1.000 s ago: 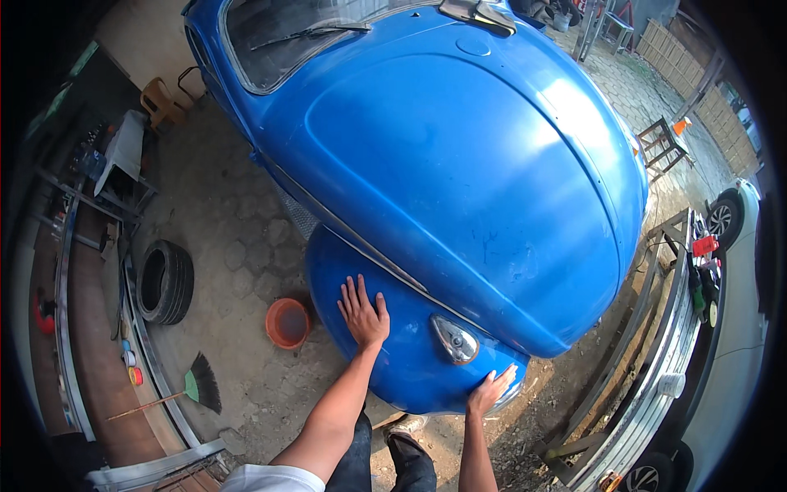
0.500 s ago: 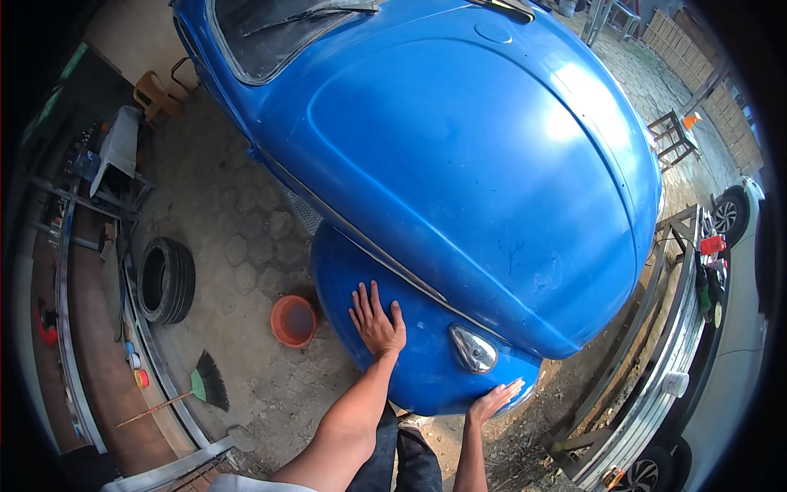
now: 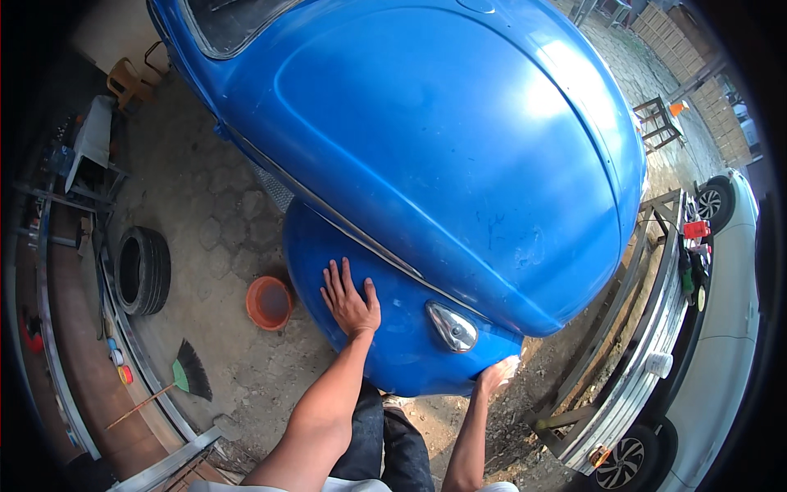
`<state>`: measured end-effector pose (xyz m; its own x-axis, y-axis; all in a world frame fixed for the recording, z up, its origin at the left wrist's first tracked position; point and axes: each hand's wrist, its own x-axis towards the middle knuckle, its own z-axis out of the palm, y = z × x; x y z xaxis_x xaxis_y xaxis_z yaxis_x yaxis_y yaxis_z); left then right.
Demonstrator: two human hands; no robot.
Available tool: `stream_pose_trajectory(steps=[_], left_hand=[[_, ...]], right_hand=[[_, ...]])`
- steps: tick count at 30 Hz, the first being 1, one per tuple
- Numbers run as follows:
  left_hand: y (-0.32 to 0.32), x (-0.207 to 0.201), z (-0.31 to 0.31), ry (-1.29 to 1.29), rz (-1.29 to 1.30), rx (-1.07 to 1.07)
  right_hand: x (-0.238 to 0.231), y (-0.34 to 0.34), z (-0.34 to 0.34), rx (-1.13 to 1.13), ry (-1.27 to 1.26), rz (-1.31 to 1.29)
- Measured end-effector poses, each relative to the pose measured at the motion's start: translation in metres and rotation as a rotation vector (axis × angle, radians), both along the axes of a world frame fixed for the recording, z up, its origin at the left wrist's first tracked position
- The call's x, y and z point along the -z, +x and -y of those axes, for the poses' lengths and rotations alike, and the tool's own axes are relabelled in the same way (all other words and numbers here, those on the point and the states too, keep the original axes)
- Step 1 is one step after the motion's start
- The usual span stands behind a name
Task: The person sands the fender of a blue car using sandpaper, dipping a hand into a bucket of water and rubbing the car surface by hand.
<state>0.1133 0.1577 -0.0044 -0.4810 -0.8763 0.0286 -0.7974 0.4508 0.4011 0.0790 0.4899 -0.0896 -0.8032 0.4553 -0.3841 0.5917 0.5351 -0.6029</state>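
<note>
My left hand [image 3: 351, 305] lies flat on the blue front fender [image 3: 393, 361] of a rounded blue car, fingers spread and pointing away from me. Nothing is held in it. At the fender's near right corner rests my right hand [image 3: 498, 375], its brightly lit fingers lying over the edge and their tips hard to make out. Between and beyond the hands, a chrome teardrop-shaped lamp [image 3: 452, 326] is mounted on the fender. Farther off rises the car's smooth blue hood [image 3: 426, 164], with a few dark smudges on its lower part.
Left of the fender stand an orange bucket [image 3: 269, 303] of cloudy liquid, a tyre [image 3: 143, 271] and a broom [image 3: 190, 371]. Along the right runs a metal bench [image 3: 631, 385] carrying tools, with a pale car [image 3: 721, 303] behind it. A small stool [image 3: 658, 123] stands far right.
My right hand has slid rightward along the fender's edge to its corner, its fingers now bent over it. My left hand stays flat on the fender. The whole view has shifted slightly.
</note>
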Motion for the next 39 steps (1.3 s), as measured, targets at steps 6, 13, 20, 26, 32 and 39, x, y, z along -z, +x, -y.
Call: stream_pose_trajectory(steps=[6, 13, 20, 26, 32, 39], left_hand=[[0.007, -0.011, 0.014, -0.058, 0.001, -0.042], [0.005, -0.003, 0.006, -0.068, -0.030, -0.028], [0.008, -0.001, 0.009, -0.098, -0.031, -0.018], [0.008, -0.003, 0.008, -0.097, -0.031, -0.017], [0.007, 0.000, 0.008, -0.091, -0.036, -0.029], [0.007, -0.006, 0.006, -0.054, -0.030, -0.043]], right_hand=[[-0.019, 0.052, 0.045, -0.269, 0.053, -0.253], [-0.019, -0.020, 0.037, -0.190, 0.079, -0.107], [-0.007, -0.016, 0.030, -0.245, 0.146, -0.196], [-0.007, -0.019, 0.027, -0.162, -0.074, -0.189], [0.002, 0.004, 0.004, -0.282, 0.055, -0.114], [-0.003, 0.003, 0.003, -0.308, 0.068, -0.014]])
